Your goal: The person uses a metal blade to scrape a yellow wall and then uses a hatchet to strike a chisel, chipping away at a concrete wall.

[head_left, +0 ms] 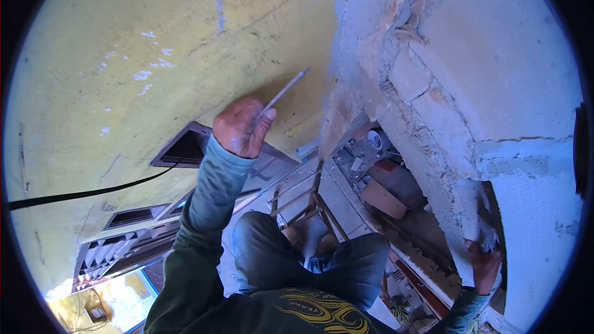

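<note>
My left hand (241,127) is raised in front of the yellow wall (204,37), closed around a slim, greyish chisel-like rod (288,91). The rod's far end points up and right, toward the corner where the yellow wall meets the broken pale masonry (427,86). Low on the right, my right hand (486,266) is closed beside the edge of an opening in the white wall (538,222). A blurred greyish shape lies at its fingers, and I cannot make out what it is.
Below my knees stands a wooden ladder (315,185). Rubble and a brown board (383,198) lie beneath the broken wall. A black cable (93,195) runs across the left side to a dark vent opening (185,145). Louvred windows (124,247) sit lower left.
</note>
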Demonstrator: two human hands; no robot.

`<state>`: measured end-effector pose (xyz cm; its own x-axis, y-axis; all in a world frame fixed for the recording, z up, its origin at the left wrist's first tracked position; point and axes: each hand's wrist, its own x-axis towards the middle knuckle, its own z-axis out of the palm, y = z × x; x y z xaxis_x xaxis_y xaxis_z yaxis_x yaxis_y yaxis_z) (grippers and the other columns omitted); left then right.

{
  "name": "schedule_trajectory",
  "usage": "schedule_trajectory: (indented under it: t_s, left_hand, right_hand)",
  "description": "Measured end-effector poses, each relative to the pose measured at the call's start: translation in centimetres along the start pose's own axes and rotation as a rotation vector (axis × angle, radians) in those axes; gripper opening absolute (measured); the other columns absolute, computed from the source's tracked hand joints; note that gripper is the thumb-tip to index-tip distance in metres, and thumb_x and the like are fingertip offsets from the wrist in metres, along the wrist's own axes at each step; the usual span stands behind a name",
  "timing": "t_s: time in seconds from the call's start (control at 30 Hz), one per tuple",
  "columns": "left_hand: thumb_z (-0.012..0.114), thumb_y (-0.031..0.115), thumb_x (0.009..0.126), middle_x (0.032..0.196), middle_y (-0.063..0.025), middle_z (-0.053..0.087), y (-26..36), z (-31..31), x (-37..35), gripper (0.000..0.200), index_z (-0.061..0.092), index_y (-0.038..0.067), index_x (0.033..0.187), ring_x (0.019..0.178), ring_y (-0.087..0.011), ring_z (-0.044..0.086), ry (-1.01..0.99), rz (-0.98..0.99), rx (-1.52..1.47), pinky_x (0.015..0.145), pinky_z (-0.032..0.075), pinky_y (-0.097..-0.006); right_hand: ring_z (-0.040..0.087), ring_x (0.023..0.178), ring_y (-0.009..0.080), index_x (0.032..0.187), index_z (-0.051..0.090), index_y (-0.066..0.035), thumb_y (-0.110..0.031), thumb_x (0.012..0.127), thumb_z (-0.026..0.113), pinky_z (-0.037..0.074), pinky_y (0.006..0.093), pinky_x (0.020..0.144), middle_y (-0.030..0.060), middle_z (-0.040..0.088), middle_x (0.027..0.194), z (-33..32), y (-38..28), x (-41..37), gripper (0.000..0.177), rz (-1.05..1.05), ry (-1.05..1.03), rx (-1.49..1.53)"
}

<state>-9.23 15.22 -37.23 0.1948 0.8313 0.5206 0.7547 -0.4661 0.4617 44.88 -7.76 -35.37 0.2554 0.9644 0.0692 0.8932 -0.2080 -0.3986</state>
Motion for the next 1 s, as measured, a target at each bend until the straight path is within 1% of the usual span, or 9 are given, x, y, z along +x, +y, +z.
schedule_trajectory:
  t_s: [0.1,0.23,0.4,0.5,0.57,0.6,0.77,0.87,1.0]
  left_hand:
    - [0.067,0.012,0.085,0.065,-0.0115,0.052,-1.1,0.1,0.6,0.017,0.060,0.000,0.076,0.055,-0.0272,0.053,0.127,0.073,0.044,0.051,0.043,-0.0339]
    - [0.066,0.018,0.089,0.059,-0.0085,0.048,-1.3,1.5,0.2,0.023,0.058,0.000,0.076,0.050,-0.0201,0.047,0.212,0.038,0.043,0.049,0.039,-0.0296]
    - [0.064,0.025,0.091,0.053,-0.0043,0.047,-2.3,2.7,0.2,0.027,0.058,0.001,0.082,0.046,-0.0114,0.045,0.345,0.116,-0.017,0.046,0.038,-0.0265]
    - [0.061,0.026,0.093,0.056,0.0011,0.050,-0.9,1.9,0.4,0.022,0.059,0.005,0.097,0.046,-0.0067,0.043,0.370,-0.077,-0.204,0.043,0.034,-0.0223]
    - [0.059,0.028,0.094,0.056,-0.0006,0.050,-1.0,1.3,0.7,0.021,0.052,0.008,0.095,0.043,-0.0081,0.042,0.355,-0.101,-0.371,0.040,0.032,-0.0226]
    - [0.056,0.028,0.095,0.057,-0.0037,0.053,-1.0,0.8,0.9,0.021,0.052,0.007,0.096,0.040,-0.0096,0.042,0.326,-0.129,-0.412,0.038,0.033,-0.0230]
    - [0.054,0.025,0.095,0.059,-0.0054,0.055,-0.7,-0.3,0.7,0.022,0.051,0.004,0.095,0.037,-0.0113,0.042,0.230,-0.109,-0.561,0.036,0.033,-0.0241]
    - [0.057,0.026,0.095,0.057,-0.0041,0.053,0.1,-0.9,0.8,0.023,0.052,0.004,0.097,0.037,-0.0114,0.042,0.231,-0.142,-0.725,0.036,0.034,-0.0241]
    - [0.057,0.026,0.094,0.059,-0.0040,0.054,0.7,-1.7,1.3,0.025,0.055,0.002,0.097,0.040,-0.0119,0.045,0.111,-0.146,-0.820,0.038,0.035,-0.0244]
  right_hand:
    - [0.055,0.097,0.0289,0.114,0.055,0.005,-0.015,0.075,0.079,0.041,0.0400,0.090,0.0189,0.060,0.106,-0.4,-0.9,0.2,0.050,0.321,-0.070,0.175]
    - [0.053,0.107,0.0225,0.119,0.054,0.001,-0.010,0.078,0.072,0.038,0.0348,0.096,0.0127,0.057,0.115,-0.1,-2.5,0.8,0.046,0.125,-0.112,0.113]
    - [0.047,0.121,0.0270,0.128,0.049,-0.001,-0.025,0.083,0.071,0.033,0.0359,0.104,0.0151,0.049,0.131,-0.1,1.5,-0.1,0.056,0.299,-0.073,0.008]
    - [0.055,0.100,0.0269,0.120,0.055,0.002,-0.033,0.080,0.074,0.042,0.0390,0.090,0.0168,0.057,0.108,1.0,1.0,-0.7,0.056,0.137,0.135,-0.203]
    - [0.056,0.081,0.0267,0.108,0.060,0.005,-0.035,0.077,0.076,0.044,0.0408,0.076,0.0172,0.058,0.092,0.4,-2.8,0.3,0.053,0.268,-0.036,-0.153]
    - [0.058,0.090,0.0254,0.109,0.061,0.004,-0.039,0.076,0.076,0.045,0.0373,0.082,0.0158,0.062,0.100,0.3,-3.5,0.3,0.057,0.323,-0.023,-0.232]
    - [0.056,0.084,0.0329,0.106,0.059,0.007,-0.042,0.072,0.079,0.046,0.0396,0.077,0.0189,0.057,0.088,1.0,-2.8,-0.5,0.063,0.165,0.179,-0.265]
    - [0.064,0.069,0.0287,0.099,0.062,0.010,-0.020,0.069,0.078,0.050,0.0370,0.070,0.0220,0.066,0.079,0.9,-1.9,-0.1,0.045,-0.028,0.207,-0.277]
    - [0.065,0.068,0.0325,0.095,0.063,0.009,-0.019,0.067,0.078,0.050,0.0363,0.067,0.0229,0.064,0.074,0.6,-3.5,-0.3,0.042,-0.053,0.225,-0.263]
